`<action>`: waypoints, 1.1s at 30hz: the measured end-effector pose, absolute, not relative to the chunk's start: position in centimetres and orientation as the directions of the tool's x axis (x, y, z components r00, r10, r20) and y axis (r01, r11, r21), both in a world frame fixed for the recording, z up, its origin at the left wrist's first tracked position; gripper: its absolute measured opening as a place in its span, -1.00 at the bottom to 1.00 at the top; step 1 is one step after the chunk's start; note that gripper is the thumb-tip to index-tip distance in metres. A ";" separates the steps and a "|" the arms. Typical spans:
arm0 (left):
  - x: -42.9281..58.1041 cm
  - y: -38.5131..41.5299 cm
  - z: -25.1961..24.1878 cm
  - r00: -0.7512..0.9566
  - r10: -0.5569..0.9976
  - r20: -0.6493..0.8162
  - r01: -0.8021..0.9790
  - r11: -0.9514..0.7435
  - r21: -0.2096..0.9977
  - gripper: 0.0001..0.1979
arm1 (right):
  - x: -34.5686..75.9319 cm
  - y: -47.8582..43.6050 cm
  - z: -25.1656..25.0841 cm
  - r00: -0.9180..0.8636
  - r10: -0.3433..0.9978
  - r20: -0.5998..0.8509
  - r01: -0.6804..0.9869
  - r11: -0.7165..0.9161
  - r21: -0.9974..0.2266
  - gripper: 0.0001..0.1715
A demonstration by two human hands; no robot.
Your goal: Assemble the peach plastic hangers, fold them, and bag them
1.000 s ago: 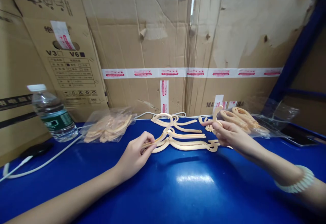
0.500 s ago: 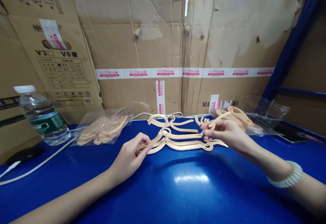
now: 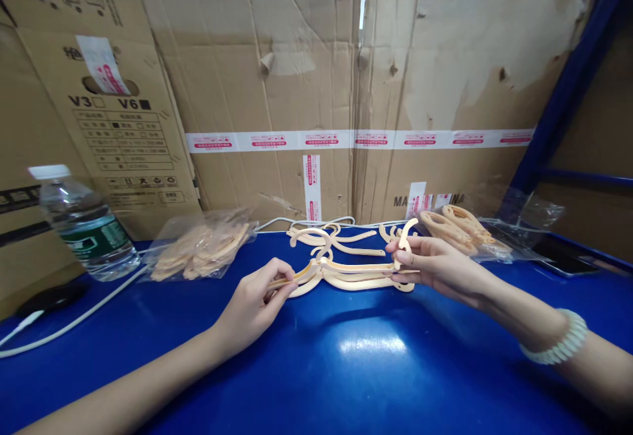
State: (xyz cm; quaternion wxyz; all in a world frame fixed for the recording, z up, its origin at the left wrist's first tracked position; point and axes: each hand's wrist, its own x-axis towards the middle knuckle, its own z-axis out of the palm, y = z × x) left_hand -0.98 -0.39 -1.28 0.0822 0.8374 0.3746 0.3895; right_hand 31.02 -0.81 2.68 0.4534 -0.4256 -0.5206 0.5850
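Note:
A beige folding clothes hanger is held slightly above the blue table, its curved hook toward the back. My left hand is closed on the end of its left arm. At the end of the right arm, my right hand pinches a small curved beige piece that stands upright between thumb and fingers. Whether this piece is joined to the arm, I cannot tell. Just below and behind lie more beige hanger parts, partly covered by the held one.
A clear bag of beige parts lies at left, another bag at right. Loose hanger pieces lie behind my hands. A water bottle, a white cable and a dark phone are on the table. Cardboard stands behind.
My right hand has turned the small curved piece from lying slanted to standing upright. The hanger has dipped slightly, and my left hand keeps its hold.

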 end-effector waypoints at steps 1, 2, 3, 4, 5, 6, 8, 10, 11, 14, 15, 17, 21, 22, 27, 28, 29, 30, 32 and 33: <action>-1.0 -0.4 -1.3 0.420 0.686 0.594 0.562 -0.710 0.424 -0.93 | 31.1 -0.8 2.6 -0.232 0.972 -0.032 -0.094 -0.055 -0.994 -0.53; -1.0 -0.4 -1.3 0.424 0.682 0.596 0.562 -0.714 0.417 -0.93 | 31.1 -0.8 2.6 -0.238 0.970 -0.039 -0.095 -0.063 -0.993 -0.53; -1.1 -0.4 -1.3 0.428 0.676 0.600 0.561 -0.719 0.410 -0.93 | 31.1 -0.7 2.5 -0.245 0.968 -0.047 -0.090 -0.071 -0.993 -0.53; -1.1 -0.4 -1.3 0.432 0.670 0.604 0.560 -0.724 0.402 -0.94 | 31.2 -0.7 2.5 -0.250 0.966 -0.058 -0.081 -0.080 -0.993 -0.52; -1.1 -0.4 -1.3 0.435 0.665 0.607 0.560 -0.728 0.396 -0.94 | 31.2 -0.7 2.4 -0.255 0.965 -0.069 -0.070 -0.089 -0.994 -0.51; -1.1 -0.5 -1.3 0.438 0.661 0.610 0.560 -0.731 0.390 -0.94 | 31.2 -0.7 2.4 -0.258 0.963 -0.078 -0.060 -0.096 -0.994 -0.50; -1.1 -0.5 -1.3 0.442 0.657 0.611 0.560 -0.734 0.385 -0.93 | 31.2 -0.7 2.4 -0.253 0.963 -0.090 -0.063 -0.109 -0.992 -0.49; -1.1 -0.5 -1.2 0.442 0.657 0.611 0.559 -0.734 0.385 -0.93 | 31.1 -0.7 2.3 -0.237 0.968 -0.088 -0.081 -0.110 -0.991 -0.52; -1.1 -0.5 -1.2 0.442 0.657 0.610 0.559 -0.734 0.386 -0.93 | 31.1 -0.6 2.3 -0.233 0.969 -0.083 -0.084 -0.105 -0.991 -0.56; -1.1 -0.4 -1.3 0.436 0.662 0.609 0.560 -0.730 0.392 -0.94 | 31.3 -0.5 2.2 -0.260 0.964 -0.065 -0.059 -0.083 -0.995 -0.63; -1.1 -0.4 -1.3 0.435 0.664 0.609 0.560 -0.728 0.395 -0.94 | 31.4 -0.4 2.1 -0.276 0.959 -0.062 -0.047 -0.078 -0.996 -0.63; -1.1 -0.4 -1.3 0.431 0.666 0.609 0.559 -0.727 0.399 -0.94 | 31.5 -0.3 2.1 -0.291 0.954 -0.065 -0.039 -0.080 -0.996 -0.62; -1.0 -0.4 -1.3 0.428 0.666 0.611 0.558 -0.726 0.401 -0.93 | 31.6 -0.3 2.1 -0.287 0.954 -0.081 -0.052 -0.100 -0.994 -0.62; -1.0 -0.4 -1.2 0.428 0.667 0.610 0.559 -0.726 0.401 -0.93 | 31.5 -0.3 2.1 -0.287 0.955 -0.076 -0.057 -0.097 -0.994 -0.62; -1.0 -0.4 -1.2 0.430 0.671 0.604 0.557 -0.724 0.407 -0.92 | 31.1 -0.5 2.3 -0.269 0.962 -0.050 -0.048 -0.065 -0.997 -0.58; -1.0 -0.4 -1.2 0.430 0.670 0.605 0.558 -0.724 0.406 -0.92 | 31.1 -0.5 2.3 -0.266 0.963 -0.049 -0.039 -0.062 -0.997 -0.57; -1.0 -0.4 -1.2 0.430 0.670 0.606 0.560 -0.724 0.403 -0.92 | 31.1 -0.5 2.3 -0.265 0.963 -0.046 -0.031 -0.056 -0.998 -0.56; -1.0 -0.4 -1.2 0.429 0.670 0.606 0.562 -0.724 0.401 -0.92 | 31.1 -0.5 2.2 -0.264 0.964 -0.040 -0.021 -0.048 -0.999 -0.56; -1.1 -0.5 -1.3 0.430 0.666 0.609 0.562 -0.726 0.396 -0.92 | 31.1 -0.4 2.0 -0.260 0.965 -0.024 -0.002 -0.025 -1.000 -0.57; -1.1 -0.5 -1.3 0.431 0.664 0.611 0.562 -0.728 0.393 -0.92 | 31.1 -0.4 1.9 -0.261 0.965 -0.015 0.004 -0.015 -1.000 -0.57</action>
